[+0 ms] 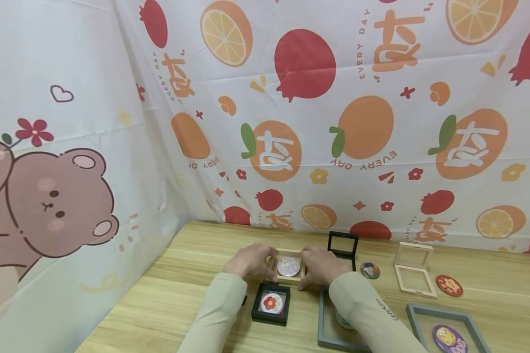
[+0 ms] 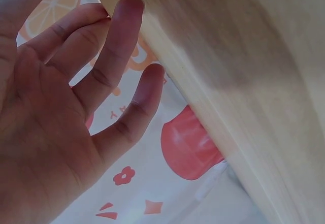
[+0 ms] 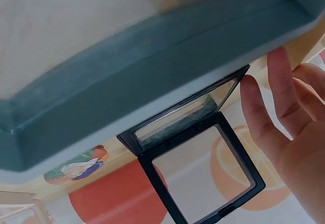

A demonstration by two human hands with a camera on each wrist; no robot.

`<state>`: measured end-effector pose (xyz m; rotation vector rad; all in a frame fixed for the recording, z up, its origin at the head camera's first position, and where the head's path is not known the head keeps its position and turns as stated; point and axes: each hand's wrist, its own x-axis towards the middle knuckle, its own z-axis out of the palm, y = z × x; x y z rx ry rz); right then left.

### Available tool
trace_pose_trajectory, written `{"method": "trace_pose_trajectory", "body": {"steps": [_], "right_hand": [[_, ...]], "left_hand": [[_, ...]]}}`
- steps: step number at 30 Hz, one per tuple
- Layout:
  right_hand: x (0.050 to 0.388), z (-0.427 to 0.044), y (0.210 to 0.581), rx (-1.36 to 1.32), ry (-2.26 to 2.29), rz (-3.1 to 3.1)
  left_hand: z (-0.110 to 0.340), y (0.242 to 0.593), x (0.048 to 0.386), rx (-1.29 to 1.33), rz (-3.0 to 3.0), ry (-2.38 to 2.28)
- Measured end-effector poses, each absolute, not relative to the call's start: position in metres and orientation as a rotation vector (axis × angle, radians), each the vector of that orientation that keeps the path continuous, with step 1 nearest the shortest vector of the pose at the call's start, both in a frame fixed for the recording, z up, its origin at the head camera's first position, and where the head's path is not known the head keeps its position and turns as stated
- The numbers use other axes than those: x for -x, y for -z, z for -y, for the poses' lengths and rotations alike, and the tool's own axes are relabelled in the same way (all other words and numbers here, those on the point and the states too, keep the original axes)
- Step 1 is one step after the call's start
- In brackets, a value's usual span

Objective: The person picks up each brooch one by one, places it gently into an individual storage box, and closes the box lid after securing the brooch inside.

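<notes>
A light wooden display frame (image 1: 289, 281) lies near the back of the table, with a round, pale purple badge (image 1: 288, 266) inside it. My left hand (image 1: 252, 261) grips the frame's left side, thumb at the near corner and fingers at the far one. On the opposite side my right hand (image 1: 324, 266) holds it the same way. In the left wrist view, the left fingertips (image 2: 131, 10) meet a wooden edge at the top. The right wrist view shows the right hand (image 3: 299, 132) partly, its grip hidden behind a grey frame (image 3: 167, 61).
A closed black frame (image 1: 269, 319) with a red-flower badge (image 1: 272, 303) lies in front. To the right are an open black frame (image 1: 343, 254), an open wooden frame (image 1: 415, 280), loose badges (image 1: 370, 270), and a grey frame (image 1: 428, 309). Printed cloth (image 1: 318, 108) hangs behind.
</notes>
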<state>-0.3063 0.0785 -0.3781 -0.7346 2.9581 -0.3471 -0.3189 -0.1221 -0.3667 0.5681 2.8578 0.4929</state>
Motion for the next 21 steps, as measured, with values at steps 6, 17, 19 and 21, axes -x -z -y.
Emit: {"method": "trace_pose_trajectory", "body": {"steps": [6, 17, 19, 21], "right_hand": [[0.3055, -0.0777, 0.3783, 0.725, 0.339, -2.959], [0.3054, -0.0783, 0.3776, 0.72, 0.34, -2.95], [0.3057, -0.0787, 0.3782, 0.714, 0.344, -2.948], [0.3058, -0.0791, 0.3788, 0.722, 0.333, -2.952]], "left_hand": [[0.1223, 0.3674, 0.3189, -0.559, -2.856, -0.506], [0.1196, 0.3632, 0.3164, -0.502, -2.842, -0.505], [0.1191, 0.3623, 0.3155, -0.498, -2.843, -0.502], [0.1188, 0.3616, 0.3147, -0.498, -2.847, -0.496]]}}
